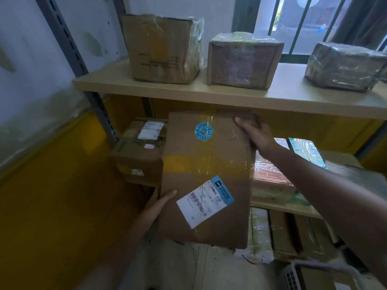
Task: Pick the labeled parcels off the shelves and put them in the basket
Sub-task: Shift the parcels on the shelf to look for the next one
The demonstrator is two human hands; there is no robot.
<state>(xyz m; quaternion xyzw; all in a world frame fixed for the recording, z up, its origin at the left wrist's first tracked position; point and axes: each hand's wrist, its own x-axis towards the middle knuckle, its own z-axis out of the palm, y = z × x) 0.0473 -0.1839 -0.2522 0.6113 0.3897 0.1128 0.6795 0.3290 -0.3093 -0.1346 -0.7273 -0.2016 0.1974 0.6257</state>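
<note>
A large flat cardboard parcel [206, 168] with a white and blue shipping label and a round blue sticker is held in front of the shelves, tilted toward me. My left hand [161, 204] grips its lower left edge. My right hand [254, 132] grips its upper right corner. A grey plastic basket [293, 275] shows partly at the bottom right, below my right arm. A smaller labeled box [140, 151] sits on the middle shelf behind the parcel's left side.
The top shelf [230, 95] carries three taped boxes. More wrapped parcels [270, 181] lie on the middle shelf at right, and several boxes [293, 233] stand below it. A grey shelf upright [98, 105] and a yellow wall are at left.
</note>
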